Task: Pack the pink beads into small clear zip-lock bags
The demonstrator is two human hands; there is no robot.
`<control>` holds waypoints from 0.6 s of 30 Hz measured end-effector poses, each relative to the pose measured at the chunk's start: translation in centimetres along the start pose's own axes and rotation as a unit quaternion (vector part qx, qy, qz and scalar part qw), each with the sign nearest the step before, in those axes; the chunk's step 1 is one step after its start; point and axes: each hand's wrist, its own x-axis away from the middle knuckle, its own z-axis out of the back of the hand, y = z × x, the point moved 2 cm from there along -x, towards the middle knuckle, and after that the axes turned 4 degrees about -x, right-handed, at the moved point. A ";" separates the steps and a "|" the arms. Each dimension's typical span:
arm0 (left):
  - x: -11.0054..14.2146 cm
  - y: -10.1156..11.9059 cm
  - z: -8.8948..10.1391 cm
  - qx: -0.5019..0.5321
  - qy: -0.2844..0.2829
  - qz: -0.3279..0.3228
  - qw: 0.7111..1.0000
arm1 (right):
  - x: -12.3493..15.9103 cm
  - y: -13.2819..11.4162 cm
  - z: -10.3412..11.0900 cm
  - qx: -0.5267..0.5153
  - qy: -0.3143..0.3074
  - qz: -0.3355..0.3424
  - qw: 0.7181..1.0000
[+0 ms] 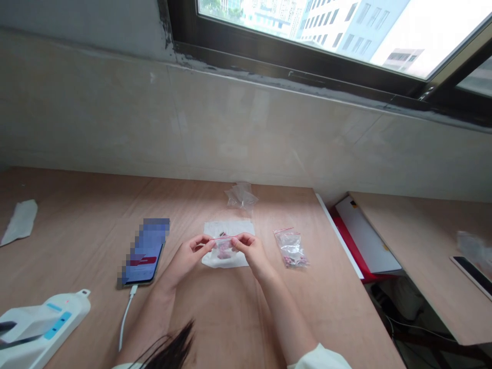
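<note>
Small clear bag (224, 250) sits between left fingers (205, 239) and right fingers (244, 238), both pinching its red-striped upper edge

No text, label, brand or number can be read. On the phone (148, 251), left of centre in the frame, most of the screen is pixelated; any wording on its red banner (148, 260) is illegible.

My left hand (192, 253), right hand (249, 248) and forearms (286, 318) were bare. A whitish, loose right sleeve (322, 359) showed at the bottom edge, right of centre; a left sleeve (123, 366) sliver and dark hair (175, 349) showed lower left.
</note>
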 end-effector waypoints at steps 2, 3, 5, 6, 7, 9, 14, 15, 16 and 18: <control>0.2 -0.4 -0.2 -0.013 -0.013 0.004 1.000 | 0.1 0.4 0.2 -0.014 0.004 0.001 1.000; 0.3 -0.6 -0.2 -0.019 -0.015 0.004 1.000 | 0.3 0.6 0.2 -0.020 0.002 0.004 1.000; 0.6 -1.1 -0.2 -0.027 -0.010 -0.002 1.000 | 0.7 0.8 0.1 -0.026 -0.008 0.010 1.000; 0.8 -1.3 -0.2 -0.028 -0.003 -0.006 1.000 | 1.0 0.9 0.1 -0.024 -0.015 0.012 1.000; 1.1 -1.5 -0.1 -0.026 0.008 -0.010 1.000 | 1.3 1.1 0.0 -0.019 -0.023 0.013 0.999; 1.6 -1.7 0.0 -0.018 0.028 -0.011 0.999 | 1.9 1.5 -0.3 -0.009 -0.040 0.010 0.999; 2.8 -1.6 -0.3 -0.004 0.060 -0.008 0.998 | 3.4 3.3 -0.4 0.034 -0.018 0.023 0.999; 2.9 -1.6 -0.4 -0.002 0.062 -0.010 0.998 | 3.5 3.5 -0.2 0.036 0.001 0.032 0.999; 3.1 -1.6 -0.4 -0.002 0.065 -0.011 0.998 | 3.5 3.5 0.3 0.031 0.023 0.041 0.998; 3.2 -1.9 -0.2 -0.009 0.079 -0.011 0.997 | 3.4 2.8 2.0 0.020 0.087 0.060 0.994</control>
